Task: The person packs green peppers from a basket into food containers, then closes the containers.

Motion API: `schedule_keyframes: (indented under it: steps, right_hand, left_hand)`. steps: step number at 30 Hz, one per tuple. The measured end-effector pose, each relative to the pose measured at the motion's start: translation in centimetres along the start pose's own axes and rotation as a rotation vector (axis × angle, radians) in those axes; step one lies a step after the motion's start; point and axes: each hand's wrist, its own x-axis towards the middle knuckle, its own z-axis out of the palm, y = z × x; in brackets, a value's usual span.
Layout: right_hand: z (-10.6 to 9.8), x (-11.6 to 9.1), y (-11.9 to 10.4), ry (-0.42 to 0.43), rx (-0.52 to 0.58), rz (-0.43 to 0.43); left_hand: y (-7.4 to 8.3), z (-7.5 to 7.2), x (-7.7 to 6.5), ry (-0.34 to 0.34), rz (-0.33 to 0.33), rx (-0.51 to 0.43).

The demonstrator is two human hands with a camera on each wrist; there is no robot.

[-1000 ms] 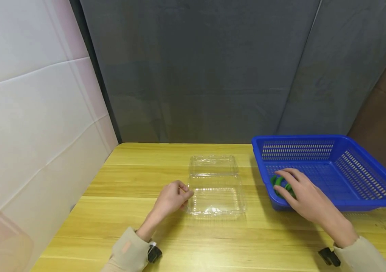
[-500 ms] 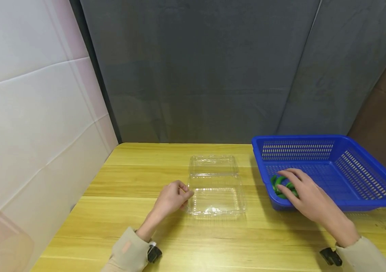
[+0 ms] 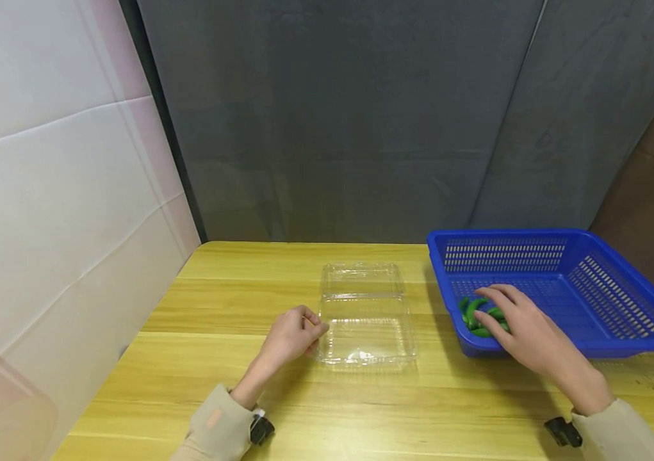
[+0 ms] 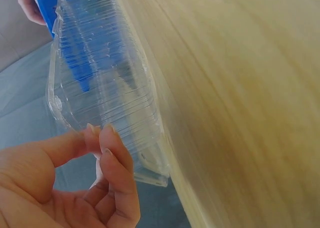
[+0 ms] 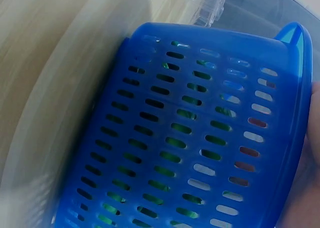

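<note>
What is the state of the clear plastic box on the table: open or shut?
Open. In the head view, the clear plastic box lies spread, its far half behind its near half, not over it.

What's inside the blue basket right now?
In the basket, green pepper-like pieces lie at the near-left corner. The right hand covers some, so their full number, and whether any are gripped, can't be seen.

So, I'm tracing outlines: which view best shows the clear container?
The head view, because the clear container lies open there, almost unobstructed. Left wrist: side close up, partly behind fingers. Right wrist: just a sliver.
</note>
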Motion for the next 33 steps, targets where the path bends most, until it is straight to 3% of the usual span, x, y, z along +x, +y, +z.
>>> schedule_keyframes:
  steps: [20,33]
  right_hand:
    - [-0.4,0.6,0.9,-0.015,-0.008,0.012]
    - [-0.7,1.2,1.2,-0.102,0.013,0.094]
  left_hand:
    - [0.0,0.0,0.0,-0.001,-0.007,0.009]
    - [0.1,-0.1,-0.1,-0.005,-0.005,0.010]
